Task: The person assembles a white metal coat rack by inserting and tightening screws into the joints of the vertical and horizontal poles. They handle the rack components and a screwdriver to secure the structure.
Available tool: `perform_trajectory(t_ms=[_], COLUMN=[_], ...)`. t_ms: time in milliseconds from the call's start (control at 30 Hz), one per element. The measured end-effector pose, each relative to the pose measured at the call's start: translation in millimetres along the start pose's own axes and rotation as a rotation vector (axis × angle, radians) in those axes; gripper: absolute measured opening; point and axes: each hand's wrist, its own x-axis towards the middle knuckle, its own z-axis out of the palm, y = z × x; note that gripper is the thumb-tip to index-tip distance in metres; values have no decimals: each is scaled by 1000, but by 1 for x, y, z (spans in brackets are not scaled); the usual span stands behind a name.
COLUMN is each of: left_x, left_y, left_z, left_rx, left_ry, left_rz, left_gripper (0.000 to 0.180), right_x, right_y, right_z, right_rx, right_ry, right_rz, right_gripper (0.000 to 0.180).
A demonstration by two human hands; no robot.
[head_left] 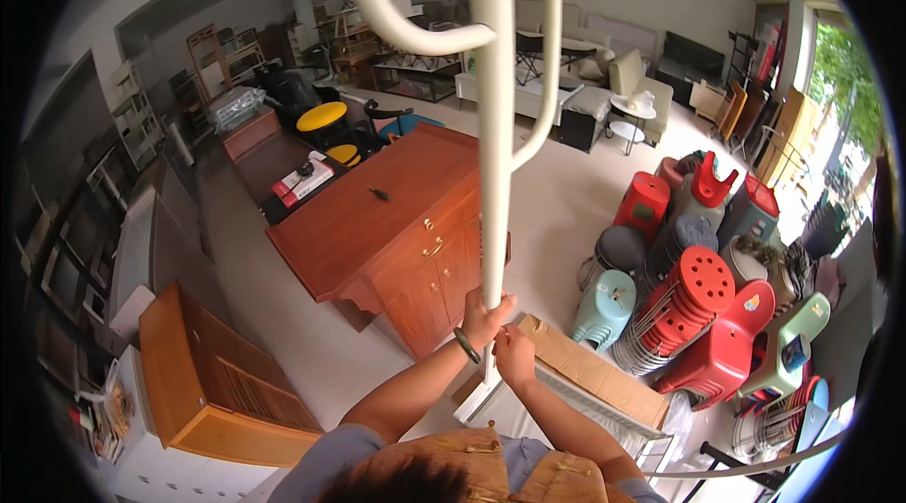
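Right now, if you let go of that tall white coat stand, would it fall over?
Probably: the coat stand is tall and thin, and both hands, left and right, grip its lower end. It looks stiff. Its curved hooks sit high, so it may be top-heavy.

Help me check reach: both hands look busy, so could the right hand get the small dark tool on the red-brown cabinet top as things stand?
Probably not: the right hand grips the cream pole, and the tool lies far across the cabinet.

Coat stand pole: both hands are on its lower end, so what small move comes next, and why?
Probably lower the cream coat stand pole straight down. Left hand grips its lower end, right hand sits just below, and the pole stands upright above the white base piece beside the cardboard box.
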Motion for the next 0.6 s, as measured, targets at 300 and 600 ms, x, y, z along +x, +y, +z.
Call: perform_trajectory(t_ms=[300,600], left_x=[-1,-1], left_y=[5,17], left_z=[-3,-5], left_rx=[100,153], left_ry=[-42,-34], left_rz=[-27,32], left_gripper=[16,19], right_x=[-6,-5], right_y=[-5,5], right_z=[-3,-1], right_rx=[-359,-564], right_ry=[77,142], right_rz=[-260,-429], right_gripper=[9,10])
